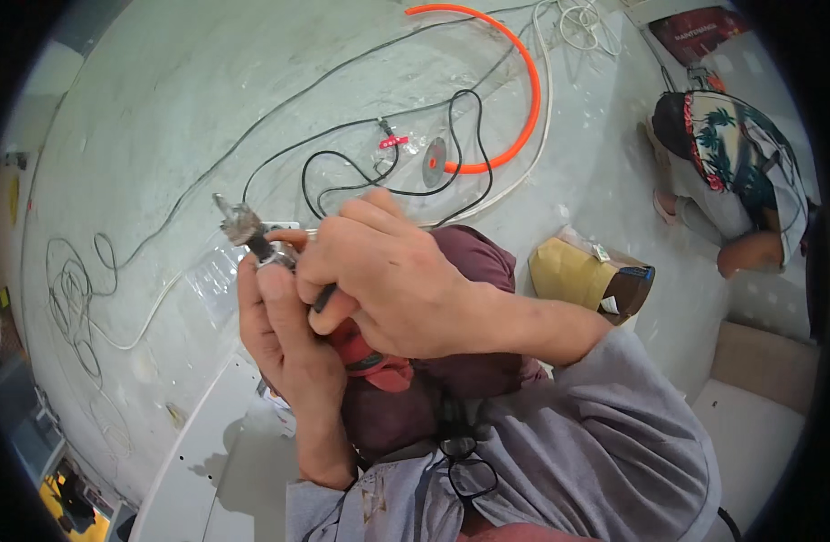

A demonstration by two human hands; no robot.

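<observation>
In front of my lap, my left hand (293,330) is closed round a small tool with a silver metal collar (276,256). Out past the fingertips juts its dark shaft, ending in a rough, greyish, partly clear tip (240,221). My right hand (392,275) is closed too, its fingers pinching a small dark rod-like piece (324,297) against the tool. Whether that piece is part of the tool, I cannot tell. A red and black item (376,359) lies on my lap under the hands, partly hidden.
An orange hose (534,95), black cables (311,172) and a grey disc (435,163) lie on the floor ahead. At right stand a yellow-brown bag (568,275) and a crouching person (731,149). A white panel (202,452) is at lower left; glasses (473,474) hang from my shirt.
</observation>
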